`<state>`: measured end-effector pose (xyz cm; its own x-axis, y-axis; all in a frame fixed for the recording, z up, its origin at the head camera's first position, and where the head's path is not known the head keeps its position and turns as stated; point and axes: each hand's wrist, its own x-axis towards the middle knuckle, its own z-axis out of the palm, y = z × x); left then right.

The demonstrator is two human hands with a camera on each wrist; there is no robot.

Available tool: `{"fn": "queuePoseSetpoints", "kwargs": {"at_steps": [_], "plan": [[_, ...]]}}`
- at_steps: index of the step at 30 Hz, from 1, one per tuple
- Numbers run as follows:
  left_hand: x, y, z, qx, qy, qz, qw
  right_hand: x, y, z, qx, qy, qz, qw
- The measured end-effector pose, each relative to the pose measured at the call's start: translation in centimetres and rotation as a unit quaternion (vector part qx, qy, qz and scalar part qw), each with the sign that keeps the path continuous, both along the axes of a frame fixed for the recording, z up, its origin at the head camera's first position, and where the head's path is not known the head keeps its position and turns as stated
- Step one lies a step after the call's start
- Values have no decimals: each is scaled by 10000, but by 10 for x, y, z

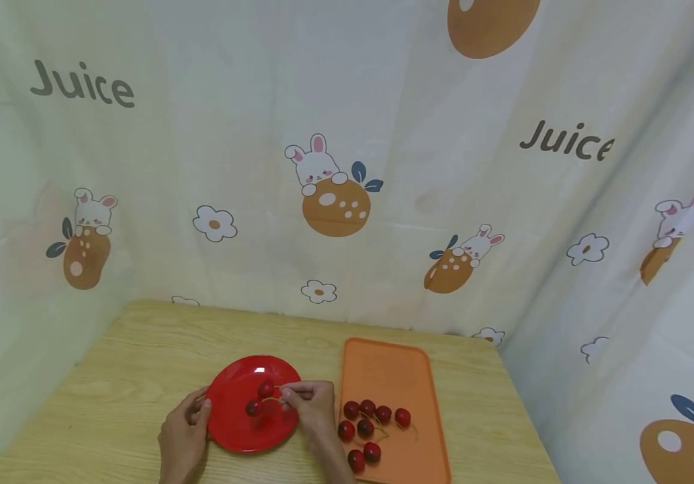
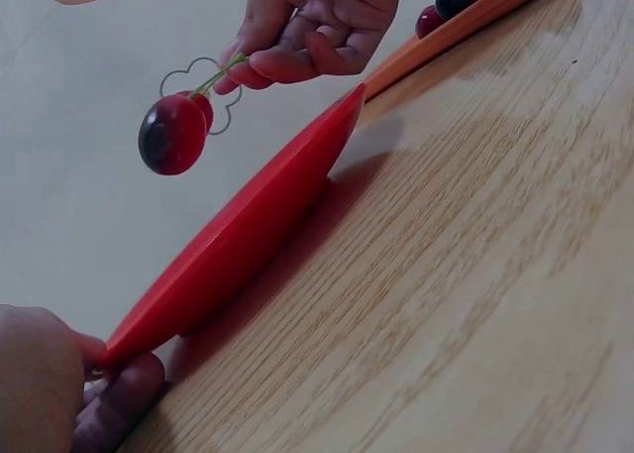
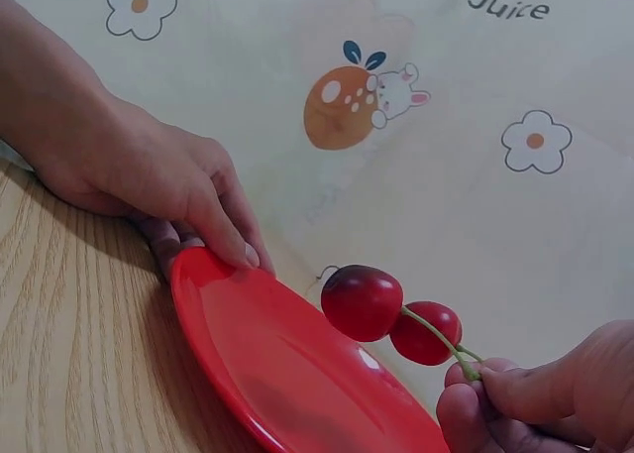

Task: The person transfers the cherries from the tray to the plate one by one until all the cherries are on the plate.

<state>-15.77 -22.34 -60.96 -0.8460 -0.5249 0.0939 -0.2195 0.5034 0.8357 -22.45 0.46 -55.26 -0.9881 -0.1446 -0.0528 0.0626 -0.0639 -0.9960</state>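
A round red plate lies on the wooden table. My left hand grips its left rim, thumb on top and fingers beneath, as the left wrist view shows. Above the plate, my right hand pinches the green stems of two dark red cherries between thumb and fingertips. The pair hangs in the air, apart from the plate's surface. To the right, an orange tray holds several more cherries with stems, grouped toward its near left part.
A pale curtain printed with rabbits, oranges, flowers and the word Juice surrounds the table's back and sides. The wood-grain tabletop shows around the plate and tray. The tray's raised left edge stands close to my right forearm.
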Motion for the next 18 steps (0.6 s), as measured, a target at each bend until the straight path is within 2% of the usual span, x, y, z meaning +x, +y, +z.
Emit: {"fn": "queuePoseSetpoints", "kwargs": {"at_steps": [3,10,18], "plan": [[0,0,0,-33,38,24,10000,-1,-3,-2,-24,149,98,9998],[0,1,-1,4,7,31,10000,-2,-12,-3,108,1,125,9999],[-1,0,0,118,-109,9,9999,-3,-23,-4,226,176,175,9994]]}}
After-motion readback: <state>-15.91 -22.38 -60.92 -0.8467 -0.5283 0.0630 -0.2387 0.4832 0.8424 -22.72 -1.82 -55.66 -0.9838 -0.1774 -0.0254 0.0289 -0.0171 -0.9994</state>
